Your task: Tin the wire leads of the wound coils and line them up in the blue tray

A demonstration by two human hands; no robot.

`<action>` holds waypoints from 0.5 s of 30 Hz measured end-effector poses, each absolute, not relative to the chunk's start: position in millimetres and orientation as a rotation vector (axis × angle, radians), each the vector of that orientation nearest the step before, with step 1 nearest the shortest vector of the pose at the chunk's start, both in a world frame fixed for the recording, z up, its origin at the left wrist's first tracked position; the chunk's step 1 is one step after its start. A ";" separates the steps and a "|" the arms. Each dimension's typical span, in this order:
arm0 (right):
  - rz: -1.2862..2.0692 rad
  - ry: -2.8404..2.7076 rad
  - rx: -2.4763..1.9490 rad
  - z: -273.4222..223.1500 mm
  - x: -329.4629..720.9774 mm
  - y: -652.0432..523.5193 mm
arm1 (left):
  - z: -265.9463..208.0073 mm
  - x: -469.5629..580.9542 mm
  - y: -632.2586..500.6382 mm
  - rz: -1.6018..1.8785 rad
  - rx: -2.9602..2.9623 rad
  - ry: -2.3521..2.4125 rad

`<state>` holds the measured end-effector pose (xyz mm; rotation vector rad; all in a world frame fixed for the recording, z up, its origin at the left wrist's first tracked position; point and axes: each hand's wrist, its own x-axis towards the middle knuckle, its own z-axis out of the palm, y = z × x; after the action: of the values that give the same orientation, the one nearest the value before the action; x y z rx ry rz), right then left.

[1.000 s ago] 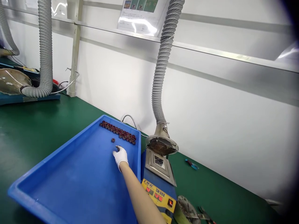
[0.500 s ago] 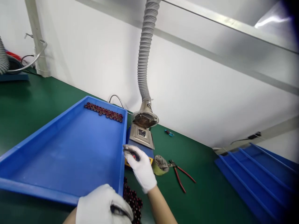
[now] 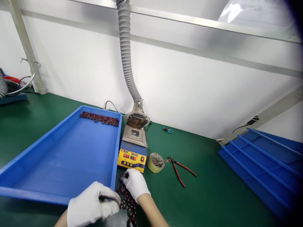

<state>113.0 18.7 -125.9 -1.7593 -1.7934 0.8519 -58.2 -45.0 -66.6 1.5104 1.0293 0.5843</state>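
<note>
My left hand (image 3: 92, 203), in a white glove with darkened fingertips, is over the near right corner of the blue tray (image 3: 113, 171). Its fingers are curled together, and what they hold, if anything, is hidden. A heap of small dark red round parts (image 3: 129, 201) with copper-coloured spots lies right of the tray. My right hand (image 3: 135, 185), also gloved, reaches the heap's far end with thumb and finger pinched on one of these parts, mostly hidden. Similar parts stand in packed rows (image 3: 99, 119) along the tray's far wall. A grey flat surface (image 3: 115, 219) shows below my left hand.
A solder pot (image 3: 134, 135) with a yellow display panel stands right of the tray, under a fume hood (image 3: 136, 119) on a ridged hose. Beside it are a round tub (image 3: 155, 164), red-handled pliers (image 3: 178, 171) and small cutters (image 3: 168, 130). Stacked blue trays (image 3: 260, 167) lean at right.
My right hand has moved down from in front of the solder pot to the heap, uncovering the yellow panel. My left hand has shifted slightly left, and the camera view has tilted.
</note>
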 end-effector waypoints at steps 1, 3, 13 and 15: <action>0.879 -1.739 -1.718 -122.0 114.7 23.0 | -66.1 -56.7 -43.9 0.578 1.525 1.064; 0.944 -1.635 -1.614 -105.3 119.7 27.6 | -62.9 -53.3 -41.0 0.612 1.541 1.168; 1.672 -0.771 -0.384 7.5 114.2 -12.7 | -2.3 -8.6 -14.3 1.914 2.652 1.399; 1.641 -0.778 -0.366 11.7 113.8 -13.2 | 1.7 -6.2 -8.6 1.924 2.724 1.408</action>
<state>113.8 -13.2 11.7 -0.3657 -0.7780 1.6411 -6.2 -8.6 1.7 2.7240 1.4077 1.9242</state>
